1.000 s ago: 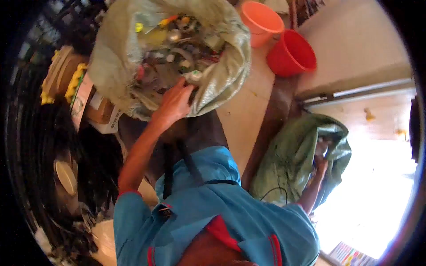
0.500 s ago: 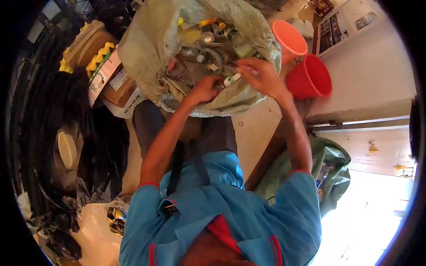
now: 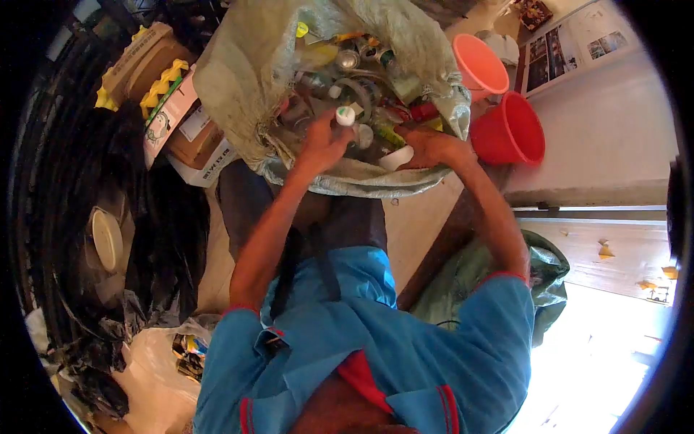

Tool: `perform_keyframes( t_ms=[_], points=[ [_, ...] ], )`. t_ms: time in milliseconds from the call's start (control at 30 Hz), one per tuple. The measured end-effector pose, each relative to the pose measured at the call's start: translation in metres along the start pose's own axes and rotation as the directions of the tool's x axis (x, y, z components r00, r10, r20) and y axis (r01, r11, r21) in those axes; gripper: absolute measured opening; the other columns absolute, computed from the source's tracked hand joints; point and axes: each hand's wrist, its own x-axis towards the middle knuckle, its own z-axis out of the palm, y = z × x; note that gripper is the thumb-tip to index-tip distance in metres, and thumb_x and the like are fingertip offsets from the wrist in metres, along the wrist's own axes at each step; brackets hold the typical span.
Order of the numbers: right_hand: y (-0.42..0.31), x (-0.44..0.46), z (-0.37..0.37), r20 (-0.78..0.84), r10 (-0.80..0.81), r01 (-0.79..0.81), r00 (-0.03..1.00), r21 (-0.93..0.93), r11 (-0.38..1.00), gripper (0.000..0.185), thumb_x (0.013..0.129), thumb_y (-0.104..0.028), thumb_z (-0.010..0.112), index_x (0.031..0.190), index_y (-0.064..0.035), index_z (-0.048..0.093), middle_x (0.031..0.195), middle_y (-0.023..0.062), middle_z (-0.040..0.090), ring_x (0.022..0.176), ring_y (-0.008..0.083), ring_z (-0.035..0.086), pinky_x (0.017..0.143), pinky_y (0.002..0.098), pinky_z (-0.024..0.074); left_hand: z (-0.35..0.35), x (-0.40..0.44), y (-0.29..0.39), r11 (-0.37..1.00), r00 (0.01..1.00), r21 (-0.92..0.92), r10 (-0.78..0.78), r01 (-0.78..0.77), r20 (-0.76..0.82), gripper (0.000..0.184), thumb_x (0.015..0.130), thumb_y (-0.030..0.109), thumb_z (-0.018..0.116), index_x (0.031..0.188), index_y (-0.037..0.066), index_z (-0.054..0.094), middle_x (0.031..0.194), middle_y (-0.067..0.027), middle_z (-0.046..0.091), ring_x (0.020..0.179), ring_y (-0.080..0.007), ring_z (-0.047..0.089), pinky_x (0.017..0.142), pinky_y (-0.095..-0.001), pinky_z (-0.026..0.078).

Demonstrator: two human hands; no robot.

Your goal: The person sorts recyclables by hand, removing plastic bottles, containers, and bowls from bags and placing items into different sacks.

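Observation:
A large, pale woven sack [image 3: 238,79] stands wide open in front of me, filled with mixed plastic bottles, cans and scraps. Inside its near side, my left hand [image 3: 320,148] is closed on a white cap with a green mark [image 3: 345,116]; whether a bottle is attached below I cannot tell. Across from it, my right hand [image 3: 432,147] curls over the sack's right side, with a white plastic piece [image 3: 396,158] between thumb and fingers. Some of its fingertips are hidden. A silver can [image 3: 348,59] lies deeper among the bottles.
An orange-pink bucket [image 3: 481,66] and a red bucket [image 3: 508,129] stand right of the sack. At left are cardboard boxes [image 3: 155,69] and black plastic sheeting [image 3: 170,231]. A green sack [image 3: 463,282] sits by my right elbow.
My hands have moved apart. The white cap with the green mark has shifted up and left with my left hand, while my right hand has come lower, nearer the sack's rim.

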Motion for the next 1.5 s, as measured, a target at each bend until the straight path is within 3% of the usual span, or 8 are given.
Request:
perform_keyframes(
  t_ms=[433,600,800,1067,1133,1300,1367,1500],
  points=[
    [0.010,0.008,0.003,-0.052,-0.182,0.177,0.982,-0.094,0.980,0.080,0.068,-0.028,0.073,0.135,-0.0055,0.034,0.130,0.0243,0.042,0.120,0.0396,0.042,0.100,0.0428,0.0373,-0.108,0.006,0.071,0.707,0.939,-0.698,-0.304,0.111,-0.158,0.026,0.089,0.016,0.054,0.111,0.001,0.054,0.102,-0.0089,0.061,0.086,-0.0158,0.058,0.060,-0.0305,0.054],
    [0.046,0.036,0.002,-0.543,-0.082,0.128,0.836,0.047,0.991,0.057,0.073,-0.019,0.065,0.124,-0.0021,0.047,0.110,0.0247,0.057,0.107,0.0392,0.053,0.093,0.0435,0.0418,-0.109,-0.007,0.088,0.698,0.907,-0.709,-0.359,0.103,-0.222,0.025,0.089,0.017,0.055,0.110,0.002,0.056,0.103,-0.0075,0.061,0.086,-0.0162,0.058,0.060,-0.0310,0.054],
    [-0.001,-0.029,-0.021,-0.698,-0.341,0.709,0.629,0.337,0.619,0.074,0.076,-0.032,0.070,0.133,0.0026,0.039,0.126,0.0194,0.051,0.112,0.0324,0.053,0.097,0.0391,0.0421,-0.085,-0.002,0.099,0.682,0.938,-0.713,-0.331,0.159,-0.108,0.029,0.091,0.019,0.054,0.114,0.002,0.055,0.114,-0.0100,0.059,0.095,-0.0187,0.060,0.055,-0.0297,0.050],
    [-0.013,-0.125,0.079,-0.772,0.071,0.494,0.631,0.471,0.731,0.070,0.066,-0.037,0.076,0.120,0.0019,0.053,0.110,0.0180,0.061,0.101,0.0267,0.059,0.088,0.0368,0.0456,-0.019,-0.019,0.153,0.717,0.955,-0.641,-0.124,0.274,0.269,0.041,0.094,0.020,0.049,0.129,0.000,0.043,0.123,-0.0156,0.054,0.110,-0.0232,0.056,0.072,-0.0318,0.052],
    [-0.001,-0.175,0.105,-0.640,0.442,0.334,0.628,0.735,0.590,0.067,0.064,-0.032,0.078,0.117,0.0011,0.055,0.105,0.0157,0.063,0.096,0.0238,0.060,0.086,0.0358,0.0463,-0.010,-0.016,0.168,0.952,0.953,-0.249,0.228,-0.176,0.201,0.045,0.093,0.019,0.052,0.131,-0.001,0.042,0.123,-0.0153,0.054,0.111,-0.0241,0.055,0.082,-0.0340,0.051],
    [0.073,-0.281,0.224,-0.324,0.888,0.313,-0.325,0.850,0.424,0.033,0.080,-0.025,0.071,0.097,0.0017,0.061,0.088,0.0071,0.063,0.079,0.0136,0.057,0.071,0.0285,0.0476,-0.022,0.055,0.113,0.941,0.994,-0.337,0.024,0.014,0.107,0.040,0.092,0.017,0.055,0.128,0.000,0.048,0.122,-0.0137,0.055,0.110,-0.0217,0.056,0.087,-0.0317,0.047],
    [0.117,-0.320,0.311,-0.209,0.792,-0.089,-0.574,0.977,0.193,0.051,0.077,-0.038,0.071,0.103,0.0041,0.060,0.094,0.0162,0.065,0.085,0.0269,0.061,0.078,0.0373,0.0483,-0.017,0.078,0.063,0.977,0.955,0.173,0.073,-0.126,0.287,0.041,0.089,0.017,0.058,0.125,0.000,0.051,0.118,-0.0153,0.058,0.106,-0.0210,0.058,0.087,-0.0323,0.046],
    [0.121,-0.333,0.403,-0.207,0.880,-0.527,-0.428,0.848,-0.057,0.066,0.071,-0.051,0.069,0.111,0.0010,0.060,0.098,0.0236,0.064,0.093,0.0360,0.061,0.082,0.0438,0.0458,0.005,0.063,0.057,0.938,0.867,0.305,-0.010,-0.164,0.498,0.046,0.079,0.019,0.066,0.119,0.000,0.054,0.113,-0.0202,0.059,0.103,-0.0337,0.057,0.090,-0.0394,0.044]
  ],
)
